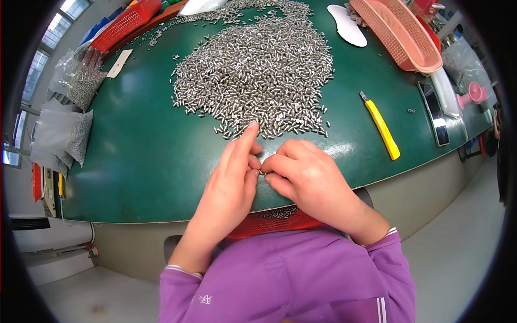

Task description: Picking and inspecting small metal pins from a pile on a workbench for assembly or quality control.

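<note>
Over the near edge of the green table, my two hands meet fingertip to fingertip. Between them shows a tiny silvery metal part (262,173), mostly covered by the fingers. My left hand (229,172) keeps its index finger stretched toward the heap, while its thumb and other fingers close at the part. Thumb and index finger of my right hand (312,175) pinch it from the other side. Just beyond lies a large heap of small, shiny, cylindrical metal parts (258,70). Below my hands, a red basket (247,226) at my lap holds more such parts, partly hidden by my right wrist.
A yellow utility knife (383,128) and a phone (433,114) lie on the green table (140,156) at the right. A pink basket (401,37) and a white insole-shaped piece (347,26) are at the far right. Filled plastic bags (62,132) stand left, below a red basket (126,24).
</note>
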